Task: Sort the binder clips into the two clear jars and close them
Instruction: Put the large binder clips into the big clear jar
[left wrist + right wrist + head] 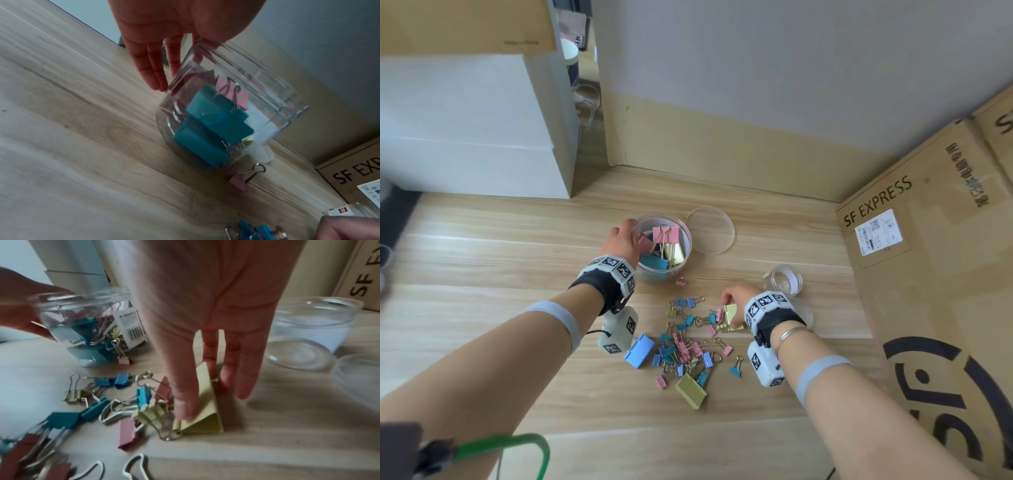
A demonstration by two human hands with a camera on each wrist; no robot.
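A large clear jar (681,253) stands open on the wooden floor with several big pink, teal and yellow clips inside. My left hand (625,233) holds its near-left wall, thumb at the rim and fingers (152,71) down the outside. The small clear jar (784,279) stands open and empty to the right. Several small coloured binder clips (685,342) lie in a loose pile between my arms. My right hand (734,305) pinches a large yellow clip (207,425) at the pile's right edge, thumb on one face and fingers behind it, with the clip resting on the floor.
The large lid (710,229) lies behind the big jar and the small lid (804,310) beside my right wrist. A big blue clip (639,350) and another big yellow clip (690,390) lie in the pile. A cardboard box (928,257) borders the right, a white box (472,137) the back left.
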